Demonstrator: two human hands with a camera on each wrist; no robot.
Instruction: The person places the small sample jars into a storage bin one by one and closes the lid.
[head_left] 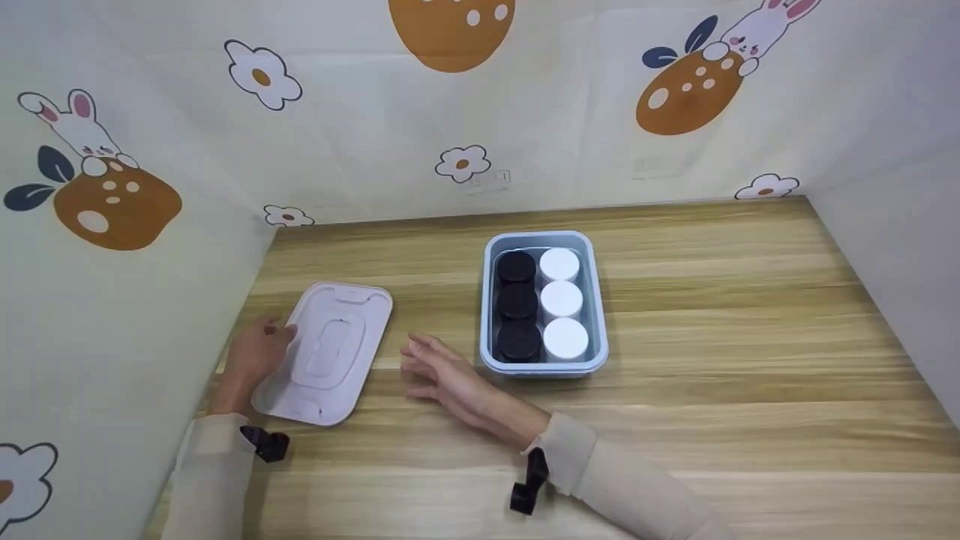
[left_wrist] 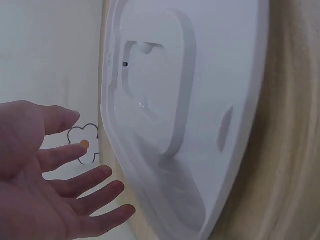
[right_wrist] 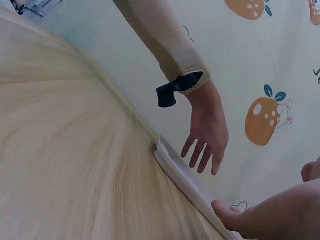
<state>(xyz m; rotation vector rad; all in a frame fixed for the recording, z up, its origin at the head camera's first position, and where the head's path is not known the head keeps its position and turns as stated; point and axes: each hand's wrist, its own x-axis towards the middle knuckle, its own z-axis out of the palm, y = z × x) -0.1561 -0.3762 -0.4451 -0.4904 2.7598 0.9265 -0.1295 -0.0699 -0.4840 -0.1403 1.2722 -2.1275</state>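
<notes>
A pale plastic lid (head_left: pixel 337 352) lies flat on the table at the left, its recessed side facing up. My left hand (head_left: pixel 260 351) hovers at the lid's left edge; in the left wrist view its fingers (left_wrist: pixel 95 192) are spread and hold nothing. Between the lid and a light-blue box (head_left: pixel 600 330), my right hand (head_left: pixel 454 382) is held out with loosely extended fingers and grips nothing. Inside the box stand black-capped containers (head_left: pixel 517 300) in a left column and white-capped containers (head_left: pixel 562 300) in a right column.
The wood-grain table (head_left: pixel 712 420) meets a printed curtain (head_left: pixel 360 150) at the back and left, and a pale wall (head_left: pixel 892 225) at the right. Each wrist wears a black camera mount (head_left: pixel 529 484).
</notes>
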